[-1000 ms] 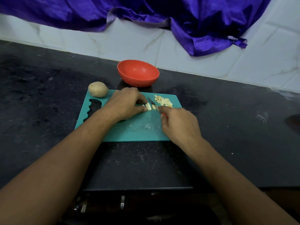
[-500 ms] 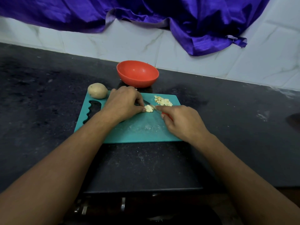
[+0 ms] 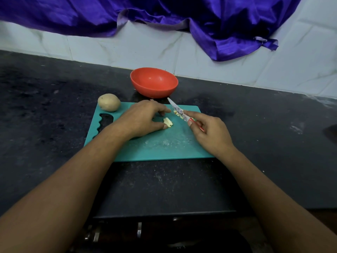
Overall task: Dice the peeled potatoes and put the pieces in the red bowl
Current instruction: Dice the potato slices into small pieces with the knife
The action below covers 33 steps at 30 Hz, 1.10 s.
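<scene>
On the teal cutting board my left hand pinches a small bundle of potato strips with its fingertips. My right hand grips a red-handled knife, lifted off the board with its tip pointing up and away toward the red bowl. The blade partly hides a pile of diced potato at the board's far right. The bowl stands just behind the board and looks empty. A whole potato rests at the board's far left corner.
The dark stone counter runs wide to both sides. Behind it rises a white tiled wall with a purple cloth hanging over it. The counter's front edge and drawer handles lie below my arms.
The knife has lifted off the potato strips and swung up and right, tip now toward the bowl. My left hand still holds the strips, which sit slightly turned on the board.
</scene>
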### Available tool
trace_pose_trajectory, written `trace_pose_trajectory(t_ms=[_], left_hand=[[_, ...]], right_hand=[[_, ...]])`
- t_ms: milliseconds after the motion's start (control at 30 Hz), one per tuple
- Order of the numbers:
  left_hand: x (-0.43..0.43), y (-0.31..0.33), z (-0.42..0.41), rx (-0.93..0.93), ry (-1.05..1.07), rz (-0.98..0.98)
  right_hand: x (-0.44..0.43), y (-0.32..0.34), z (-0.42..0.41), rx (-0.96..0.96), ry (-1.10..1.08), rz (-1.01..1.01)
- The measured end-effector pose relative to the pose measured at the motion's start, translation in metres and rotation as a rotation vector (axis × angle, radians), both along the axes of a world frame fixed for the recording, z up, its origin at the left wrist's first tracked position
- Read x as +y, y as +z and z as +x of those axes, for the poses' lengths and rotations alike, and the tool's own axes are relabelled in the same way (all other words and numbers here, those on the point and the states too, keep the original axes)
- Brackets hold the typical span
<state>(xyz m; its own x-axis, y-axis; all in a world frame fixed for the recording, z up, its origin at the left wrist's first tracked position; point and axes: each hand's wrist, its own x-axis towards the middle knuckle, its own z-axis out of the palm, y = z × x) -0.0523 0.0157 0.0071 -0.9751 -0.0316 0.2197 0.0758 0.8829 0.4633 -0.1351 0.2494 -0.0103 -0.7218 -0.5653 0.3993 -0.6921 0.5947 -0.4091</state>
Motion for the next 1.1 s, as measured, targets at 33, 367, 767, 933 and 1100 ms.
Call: trace_pose_trajectory(t_ms=[33, 367, 767, 933, 1100], left_hand=[[0.0, -0.001, -0.001, 0.001, -0.03, -0.016], [0.0, -0.006, -0.004, 0.097, -0.058, -0.088], [0.024, -0.01, -0.009, 0.23, 0.165, -0.226], [0.023, -0.009, -0.007, 0.199, 0.175, -0.164], [0.021, -0.008, -0.003, 0.183, 0.175, -0.091]], right_hand=[[0.0, -0.002, 0.0, 0.0, -0.006, -0.028], [0.0, -0.004, 0.003, 0.028, -0.045, -0.066], [-0.001, -0.001, 0.009, 0.022, -0.055, -0.066], [-0.002, 0.002, 0.014, 0.015, -0.082, -0.046], [-0.005, 0.008, 0.03, -0.017, -0.128, 0.024]])
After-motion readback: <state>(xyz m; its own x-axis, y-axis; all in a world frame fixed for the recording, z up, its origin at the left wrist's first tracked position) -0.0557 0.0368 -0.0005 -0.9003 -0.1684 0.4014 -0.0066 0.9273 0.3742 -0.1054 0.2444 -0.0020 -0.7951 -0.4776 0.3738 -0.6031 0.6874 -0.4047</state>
